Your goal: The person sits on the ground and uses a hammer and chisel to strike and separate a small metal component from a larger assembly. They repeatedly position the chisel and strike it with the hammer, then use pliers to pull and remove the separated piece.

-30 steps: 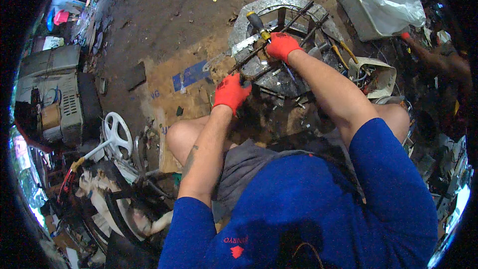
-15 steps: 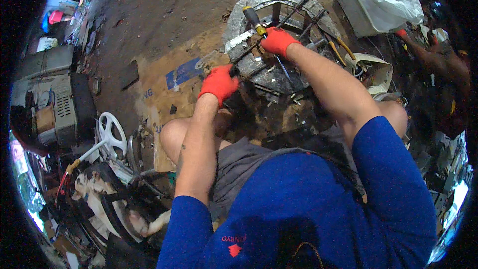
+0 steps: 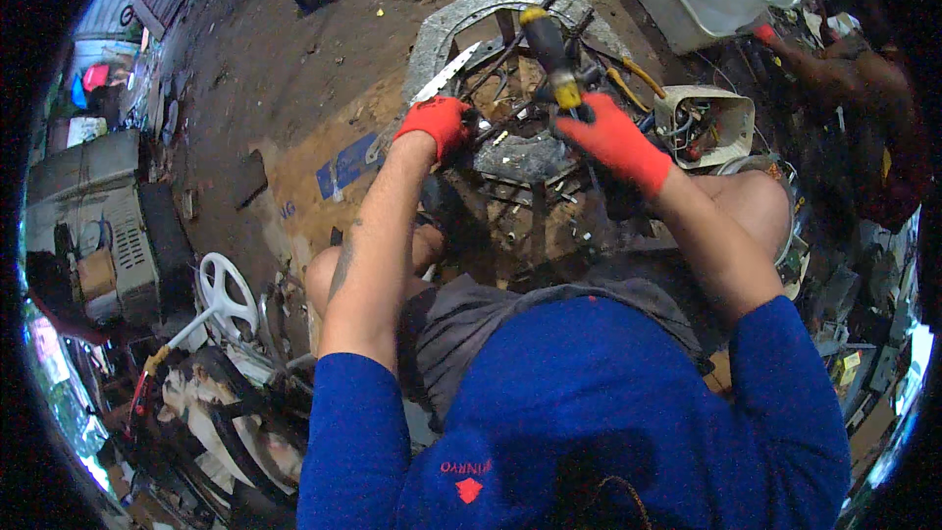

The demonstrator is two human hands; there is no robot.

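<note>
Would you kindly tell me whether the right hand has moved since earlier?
Yes, the right hand has moved rightward and down the picture, judged against the octagonal metal frame.

Your left hand and right hand are gloved in red, dark at the fingertips. The screwdriver at your right fingers is black and yellow; beyond your left fingers, the strip is white and the frame mottled grey.
</note>
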